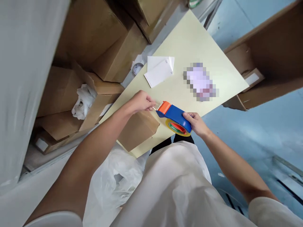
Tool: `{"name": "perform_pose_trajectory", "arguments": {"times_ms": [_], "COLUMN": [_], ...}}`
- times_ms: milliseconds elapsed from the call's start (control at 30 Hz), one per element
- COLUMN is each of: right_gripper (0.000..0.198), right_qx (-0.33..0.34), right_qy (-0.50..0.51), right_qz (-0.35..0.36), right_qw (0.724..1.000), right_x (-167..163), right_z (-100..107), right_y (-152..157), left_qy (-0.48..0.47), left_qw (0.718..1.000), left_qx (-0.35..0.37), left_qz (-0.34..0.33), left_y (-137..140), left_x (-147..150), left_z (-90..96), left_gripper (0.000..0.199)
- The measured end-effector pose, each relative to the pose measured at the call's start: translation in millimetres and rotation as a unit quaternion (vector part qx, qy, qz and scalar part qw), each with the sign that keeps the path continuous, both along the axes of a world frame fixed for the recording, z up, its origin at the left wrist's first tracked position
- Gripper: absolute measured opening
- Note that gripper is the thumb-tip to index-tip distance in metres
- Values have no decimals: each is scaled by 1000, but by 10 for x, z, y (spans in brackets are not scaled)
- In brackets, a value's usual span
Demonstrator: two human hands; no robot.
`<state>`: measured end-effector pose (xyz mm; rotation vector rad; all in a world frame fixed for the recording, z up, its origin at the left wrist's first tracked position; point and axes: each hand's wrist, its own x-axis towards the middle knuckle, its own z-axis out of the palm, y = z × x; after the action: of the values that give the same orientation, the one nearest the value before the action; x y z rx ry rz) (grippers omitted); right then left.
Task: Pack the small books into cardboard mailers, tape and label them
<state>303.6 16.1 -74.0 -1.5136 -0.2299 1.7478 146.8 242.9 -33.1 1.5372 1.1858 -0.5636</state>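
Observation:
My right hand grips the rear of a blue tape dispenser with an orange front and a toothed edge. A roll of yellowish tape with a green and red core sits in it. At the toothed end, my left hand is closed in a pinch on a thin, pale bit that looks like the tape's free end. Below my left hand a closed brown cardboard box lies on the pale yellow table, partly hidden by my forearm.
White paper slips and a blurred-out item lie on the table. A tape roll rests beyond its left edge. Open cartons stand left, one holding a white plastic bag; another carton stands right. Clear plastic hangs below.

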Motion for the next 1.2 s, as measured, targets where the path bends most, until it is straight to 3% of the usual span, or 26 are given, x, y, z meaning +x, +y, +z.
{"name": "perform_pose_trajectory", "arguments": {"times_ms": [67,133,233,300,433,600,700,800,1000,1100,1200], "right_gripper": [53,51,46,44,41,41,39,39,36,36,35], "right_qx": [-47,-76,-110,-127,-123,-136,-130,-124,-103,-108,-109], "right_qy": [56,103,167,189,196,192,196,198,182,174,188], "right_qz": [-8,-20,-45,-56,-53,-59,-63,-62,-56,-47,-49], "right_qw": [997,992,979,972,971,970,970,970,976,978,975], "right_x": [-15,-93,-296,-430,-593,-702,-765,-813,-862,-874,-874], "right_z": [-69,-147,-253,-309,-382,-382,-368,-365,-346,-349,-382], "right_y": [-153,-300,-413,-420,-394,-358,-330,-309,-277,-276,-284], "left_qy": [52,101,134,132,122,89,69,101,223,184,66], "left_qw": [998,986,951,928,902,901,912,891,830,829,831], "left_qx": [7,20,67,115,188,219,231,245,245,255,194], "left_qz": [-43,-131,-271,-328,-369,-363,-332,-369,-448,-463,-518], "left_y": [42,60,42,2,-136,-277,-304,-343,-389,-277,-148], "left_x": [-35,-112,-258,-347,-478,-622,-693,-683,-515,-612,-895], "left_z": [-84,-217,-455,-595,-774,-872,-833,-690,-267,-93,-10], "left_gripper": [16,13,15,16,24,26,20,21,64,66,66]}}
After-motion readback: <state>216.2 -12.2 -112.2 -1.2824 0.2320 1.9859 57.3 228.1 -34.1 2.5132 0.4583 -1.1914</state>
